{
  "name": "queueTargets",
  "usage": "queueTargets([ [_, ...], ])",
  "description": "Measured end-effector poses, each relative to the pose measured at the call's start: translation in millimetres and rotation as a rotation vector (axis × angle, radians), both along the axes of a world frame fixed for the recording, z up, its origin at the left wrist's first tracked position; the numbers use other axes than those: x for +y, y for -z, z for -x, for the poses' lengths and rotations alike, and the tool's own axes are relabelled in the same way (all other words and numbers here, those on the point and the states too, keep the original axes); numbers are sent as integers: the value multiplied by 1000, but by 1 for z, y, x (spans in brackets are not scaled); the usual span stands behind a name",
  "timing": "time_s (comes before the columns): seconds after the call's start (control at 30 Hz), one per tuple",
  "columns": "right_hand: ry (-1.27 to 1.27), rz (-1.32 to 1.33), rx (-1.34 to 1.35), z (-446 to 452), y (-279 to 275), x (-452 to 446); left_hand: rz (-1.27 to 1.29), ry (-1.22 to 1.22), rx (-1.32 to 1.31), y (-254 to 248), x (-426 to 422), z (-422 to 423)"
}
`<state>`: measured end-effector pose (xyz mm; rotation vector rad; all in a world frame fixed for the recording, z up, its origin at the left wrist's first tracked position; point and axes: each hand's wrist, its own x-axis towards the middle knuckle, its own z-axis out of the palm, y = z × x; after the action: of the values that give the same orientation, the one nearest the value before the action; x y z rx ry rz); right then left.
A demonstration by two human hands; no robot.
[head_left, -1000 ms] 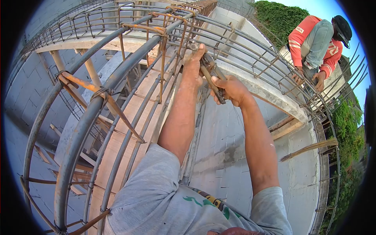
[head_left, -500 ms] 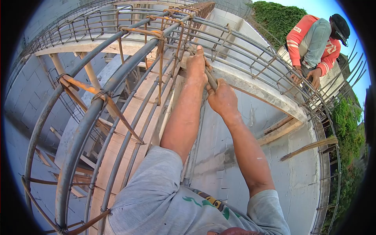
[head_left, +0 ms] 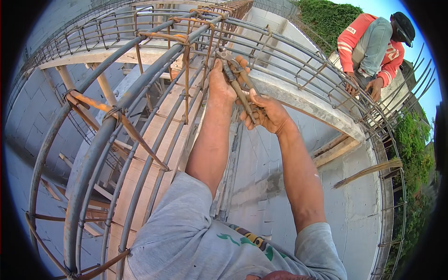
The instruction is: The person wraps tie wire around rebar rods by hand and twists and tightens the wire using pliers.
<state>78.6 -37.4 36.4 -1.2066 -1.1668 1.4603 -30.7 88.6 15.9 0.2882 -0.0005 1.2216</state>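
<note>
A pair of pincers (head_left: 241,94) with worn, brownish handles is held between my two hands beside the rebar. Its metal head (head_left: 224,54) points up and away, and the handles stand slightly apart. My left hand (head_left: 221,86) is closed around the pincers near the head, thumb on the near side and fingertips showing beyond. My right hand (head_left: 270,113) grips the lower handle part, its thumb on top and fingers curled underneath. Thin wire (head_left: 254,142) hangs below the right hand; where it is held cannot be made out. Close by stands a tied rebar cage (head_left: 205,32).
Thick bars (head_left: 100,154) with rusty stirrups run along my left above a wooden formwork board (head_left: 140,172). A concrete ledge (head_left: 303,105) crosses to the right. A bundle of tie wire (head_left: 368,172) juts out at right. A co-worker (head_left: 373,51) crouches at the far right.
The pincers have turned, and their head and both handles now show. My right hand has rolled with its fingers curled underneath, and my left hand has shifted slightly left and down.
</note>
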Motion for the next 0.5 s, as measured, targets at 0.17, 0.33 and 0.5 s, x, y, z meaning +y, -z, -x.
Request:
queueTargets([
  [0.17, 149, -57, -284, 7, 0, 6, -18, 73, -60, 8, 8, 2],
  [0.33, 382, -599, -1195, 35, -6, -4, 46, 10, 31, 0, 1, 5],
  [0.5, 358, -488, -1536, 45, -21, -13, 7, -72, 57, 4, 6, 0],
])
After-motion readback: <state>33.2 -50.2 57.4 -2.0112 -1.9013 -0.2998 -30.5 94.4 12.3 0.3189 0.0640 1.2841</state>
